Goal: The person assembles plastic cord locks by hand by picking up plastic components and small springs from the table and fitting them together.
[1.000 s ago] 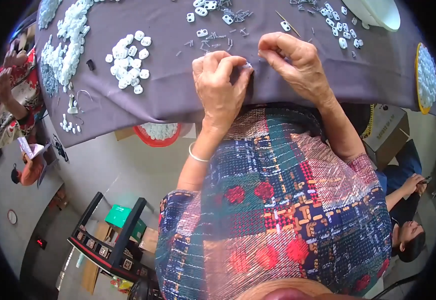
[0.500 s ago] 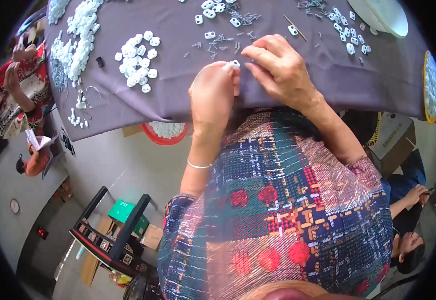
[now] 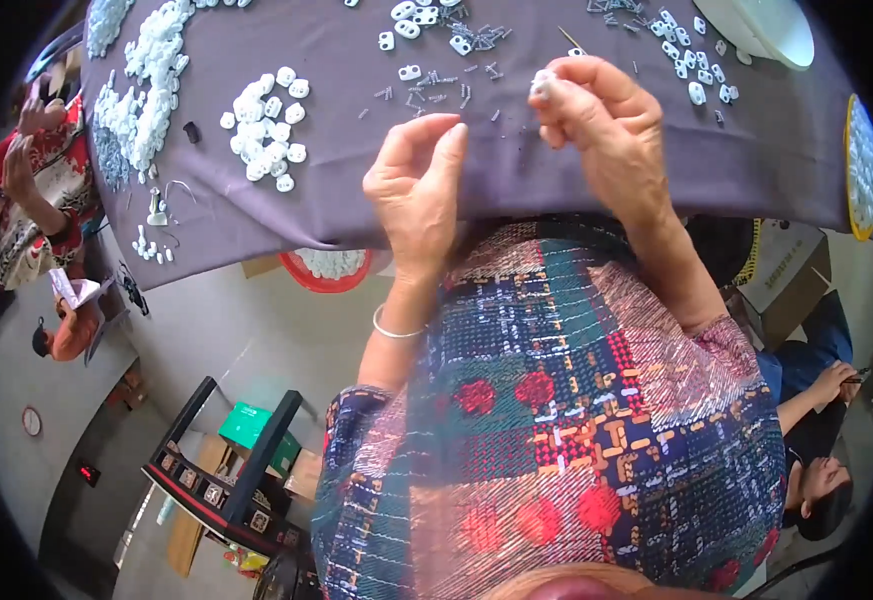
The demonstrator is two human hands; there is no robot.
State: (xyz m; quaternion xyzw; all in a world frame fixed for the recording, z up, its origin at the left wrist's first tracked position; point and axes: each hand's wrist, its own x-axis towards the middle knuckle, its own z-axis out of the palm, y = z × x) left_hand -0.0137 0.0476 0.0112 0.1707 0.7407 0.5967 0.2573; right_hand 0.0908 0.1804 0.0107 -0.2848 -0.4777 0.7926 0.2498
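Observation:
Between my right thumb and fingertips is a small white plastic cord lock (image 3: 541, 84); my right hand (image 3: 611, 125) is closed on it above the dark tablecloth. Apart from it, to the left, my left hand (image 3: 411, 190) has thumb and forefinger brought together at the tips; anything pinched there is too small to make out. Beyond the hands lie several small metal springs (image 3: 438, 97) and a loose two-holed white cord lock (image 3: 409, 73). A thin wooden stick (image 3: 570, 40) pokes out behind my right hand. Left of my left hand is a pile of white cord locks (image 3: 266, 125).
Heaps of white pieces (image 3: 156, 80) cover the far left of the tablecloth (image 3: 326, 190). More cord locks (image 3: 691, 60) lie far right by a white bowl (image 3: 781, 30). A yellow-rimmed tray (image 3: 864, 170) sits at the right edge. Below the near edge is a red basin (image 3: 326, 270). Other people are nearby.
The cord lock has passed from my left fingertips to my right hand, which has moved right and away from the left. My left hand has turned, its thumb and forefinger now showing.

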